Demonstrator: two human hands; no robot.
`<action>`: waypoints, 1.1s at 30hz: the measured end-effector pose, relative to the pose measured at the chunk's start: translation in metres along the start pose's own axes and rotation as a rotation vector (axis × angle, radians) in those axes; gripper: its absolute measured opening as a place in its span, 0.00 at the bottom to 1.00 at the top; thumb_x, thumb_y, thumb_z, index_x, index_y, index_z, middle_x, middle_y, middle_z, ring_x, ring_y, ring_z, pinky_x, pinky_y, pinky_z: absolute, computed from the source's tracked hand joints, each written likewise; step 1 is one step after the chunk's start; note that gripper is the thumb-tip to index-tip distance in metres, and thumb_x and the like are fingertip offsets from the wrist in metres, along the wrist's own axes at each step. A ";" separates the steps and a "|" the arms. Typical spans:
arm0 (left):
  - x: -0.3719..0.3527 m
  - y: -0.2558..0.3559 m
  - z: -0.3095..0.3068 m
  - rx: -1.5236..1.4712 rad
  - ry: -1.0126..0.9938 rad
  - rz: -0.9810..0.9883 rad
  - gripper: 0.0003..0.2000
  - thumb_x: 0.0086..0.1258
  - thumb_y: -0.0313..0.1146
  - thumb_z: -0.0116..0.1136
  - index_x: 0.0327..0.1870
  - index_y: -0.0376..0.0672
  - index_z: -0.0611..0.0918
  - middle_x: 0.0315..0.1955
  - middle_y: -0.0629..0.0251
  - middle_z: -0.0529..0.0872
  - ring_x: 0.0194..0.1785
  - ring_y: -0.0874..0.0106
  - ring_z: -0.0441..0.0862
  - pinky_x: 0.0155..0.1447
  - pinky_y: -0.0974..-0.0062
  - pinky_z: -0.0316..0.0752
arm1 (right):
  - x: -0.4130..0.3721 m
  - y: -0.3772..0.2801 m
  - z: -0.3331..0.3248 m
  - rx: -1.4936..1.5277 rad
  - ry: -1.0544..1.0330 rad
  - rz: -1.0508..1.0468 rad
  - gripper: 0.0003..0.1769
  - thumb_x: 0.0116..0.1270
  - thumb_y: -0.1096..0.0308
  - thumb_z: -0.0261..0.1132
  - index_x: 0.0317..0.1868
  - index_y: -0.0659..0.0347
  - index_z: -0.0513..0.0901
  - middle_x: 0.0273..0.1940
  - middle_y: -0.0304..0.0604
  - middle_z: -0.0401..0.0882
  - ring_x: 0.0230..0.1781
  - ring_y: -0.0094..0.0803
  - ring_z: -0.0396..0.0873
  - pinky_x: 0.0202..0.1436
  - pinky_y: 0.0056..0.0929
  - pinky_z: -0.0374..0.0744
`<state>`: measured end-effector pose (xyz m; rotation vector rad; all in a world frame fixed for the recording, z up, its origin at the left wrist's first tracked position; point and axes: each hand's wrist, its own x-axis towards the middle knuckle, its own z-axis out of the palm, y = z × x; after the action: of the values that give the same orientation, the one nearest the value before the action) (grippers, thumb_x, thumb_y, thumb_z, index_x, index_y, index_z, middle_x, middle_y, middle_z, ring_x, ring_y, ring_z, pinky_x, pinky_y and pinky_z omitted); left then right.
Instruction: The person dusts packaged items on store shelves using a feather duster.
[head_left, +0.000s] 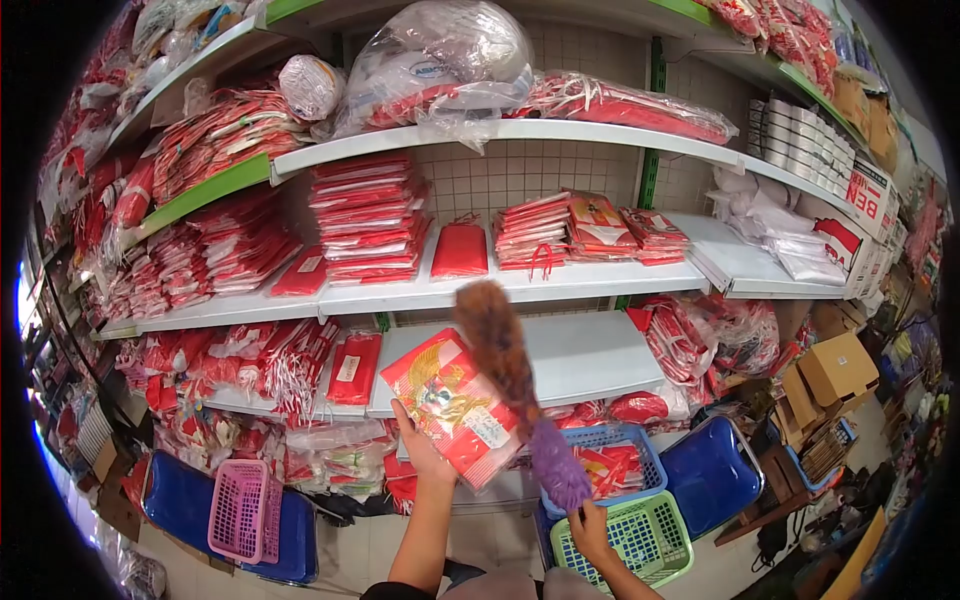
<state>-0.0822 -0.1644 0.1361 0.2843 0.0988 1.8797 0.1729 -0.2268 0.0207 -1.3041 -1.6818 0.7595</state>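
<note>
My left hand (426, 448) grips a red-and-white plastic packet (450, 405) by its lower left edge. A golden winged emblem and a white label show on the packet's front, and it is tilted. Closed around the lower end of a duster (497, 340) is my right hand (590, 528). The duster has a fluffy brown-orange head and a purple lower part, and it points up toward the shelves. Its brown head overlaps the packet's right side in this view. Behind both hangs the bare stretch of the lower shelf (590, 355).
The middle shelf (400, 298) bears a tall stack of red packets (368, 225) and smaller piles. Below my right hand stand a green basket (640, 540) and a blue basket (655, 465) with red packets. A pink basket (240, 510) rests on a blue chair (180, 500) at left.
</note>
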 end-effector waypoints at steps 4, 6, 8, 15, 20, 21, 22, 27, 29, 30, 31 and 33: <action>0.012 -0.001 -0.043 -0.252 -0.476 -0.050 0.30 0.69 0.58 0.40 0.63 0.44 0.66 0.57 0.58 0.72 0.56 0.61 0.73 0.60 0.59 0.67 | 0.004 -0.006 -0.005 -0.168 -0.090 -0.371 0.12 0.59 0.68 0.60 0.25 0.70 0.71 0.19 0.59 0.72 0.17 0.52 0.73 0.23 0.43 0.70; 0.002 -0.001 -0.024 -0.166 -0.411 -0.025 0.30 0.68 0.58 0.42 0.63 0.44 0.66 0.57 0.57 0.72 0.56 0.62 0.72 0.60 0.60 0.68 | 0.006 0.006 -0.005 -0.190 -0.076 -0.234 0.11 0.61 0.67 0.59 0.29 0.69 0.72 0.20 0.59 0.73 0.17 0.50 0.73 0.22 0.43 0.69; -0.012 0.002 0.018 0.054 -0.054 -0.057 0.31 0.67 0.58 0.44 0.63 0.43 0.66 0.58 0.58 0.72 0.57 0.62 0.72 0.59 0.60 0.69 | 0.017 0.021 -0.001 -0.112 0.017 -0.144 0.11 0.62 0.66 0.58 0.31 0.67 0.72 0.20 0.55 0.72 0.16 0.45 0.71 0.21 0.40 0.68; -0.020 -0.007 0.009 0.326 0.031 -0.264 0.20 0.69 0.41 0.46 0.57 0.37 0.71 0.51 0.56 0.78 0.53 0.61 0.77 0.58 0.61 0.71 | 0.064 -0.018 -0.010 1.125 -0.280 0.424 0.14 0.64 0.58 0.59 0.32 0.59 0.68 0.19 0.33 0.64 0.15 0.20 0.62 0.17 0.20 0.60; -0.029 -0.019 0.014 0.495 0.068 -0.402 0.16 0.68 0.37 0.50 0.53 0.38 0.75 0.47 0.59 0.81 0.50 0.65 0.79 0.56 0.65 0.73 | 0.059 -0.056 0.006 0.831 -0.219 0.393 0.23 0.64 0.58 0.60 0.52 0.66 0.70 0.42 0.41 0.77 0.35 0.24 0.76 0.35 0.21 0.75; -0.025 -0.020 0.003 0.543 0.075 -0.423 0.15 0.67 0.37 0.52 0.51 0.39 0.76 0.45 0.61 0.82 0.49 0.71 0.79 0.53 0.71 0.73 | 0.065 -0.057 0.013 0.837 -0.317 0.101 0.26 0.65 0.63 0.60 0.59 0.68 0.67 0.51 0.44 0.76 0.47 0.26 0.75 0.48 0.24 0.74; -0.020 -0.021 -0.003 0.681 0.039 -0.384 0.16 0.67 0.37 0.53 0.52 0.39 0.76 0.45 0.62 0.82 0.47 0.72 0.79 0.52 0.73 0.73 | 0.066 -0.058 0.012 0.834 -0.312 0.138 0.24 0.65 0.65 0.60 0.58 0.67 0.67 0.50 0.43 0.76 0.46 0.26 0.75 0.48 0.24 0.75; -0.015 -0.016 -0.016 1.229 0.069 -0.168 0.25 0.65 0.43 0.58 0.59 0.40 0.70 0.39 0.66 0.82 0.43 0.79 0.76 0.46 0.80 0.70 | 0.069 -0.052 0.021 0.581 -0.130 -0.050 0.20 0.65 0.65 0.60 0.52 0.69 0.70 0.43 0.47 0.79 0.42 0.29 0.77 0.45 0.26 0.74; -0.017 -0.022 -0.019 1.166 0.075 -0.255 0.29 0.65 0.46 0.58 0.63 0.41 0.64 0.42 0.66 0.81 0.44 0.78 0.76 0.48 0.79 0.70 | 0.069 -0.057 0.023 0.410 -0.057 -0.178 0.22 0.64 0.62 0.61 0.50 0.71 0.70 0.38 0.51 0.79 0.38 0.33 0.78 0.41 0.27 0.74; -0.020 -0.028 -0.023 1.131 0.079 -0.301 0.32 0.65 0.47 0.58 0.65 0.42 0.62 0.43 0.67 0.80 0.45 0.78 0.76 0.48 0.79 0.69 | 0.066 -0.069 0.022 0.304 -0.051 -0.202 0.22 0.64 0.61 0.62 0.48 0.72 0.70 0.35 0.53 0.79 0.35 0.35 0.79 0.38 0.29 0.74; -0.020 -0.034 -0.034 1.062 0.079 -0.301 0.35 0.66 0.53 0.53 0.68 0.43 0.57 0.51 0.65 0.77 0.49 0.75 0.76 0.55 0.74 0.68 | 0.061 -0.080 0.022 0.199 -0.046 -0.225 0.23 0.63 0.60 0.62 0.47 0.72 0.70 0.32 0.54 0.79 0.32 0.37 0.79 0.35 0.30 0.75; -0.022 -0.052 -0.034 0.744 0.029 -0.226 0.35 0.66 0.56 0.48 0.68 0.43 0.57 0.52 0.65 0.76 0.50 0.74 0.75 0.58 0.71 0.68 | 0.048 -0.106 0.017 0.109 -0.217 -0.111 0.22 0.64 0.60 0.62 0.49 0.71 0.70 0.35 0.52 0.78 0.35 0.34 0.77 0.39 0.32 0.74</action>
<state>-0.0362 -0.1657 0.0890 0.7177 0.8237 1.5577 0.1063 -0.2086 0.1163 -1.0747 -1.8397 0.9398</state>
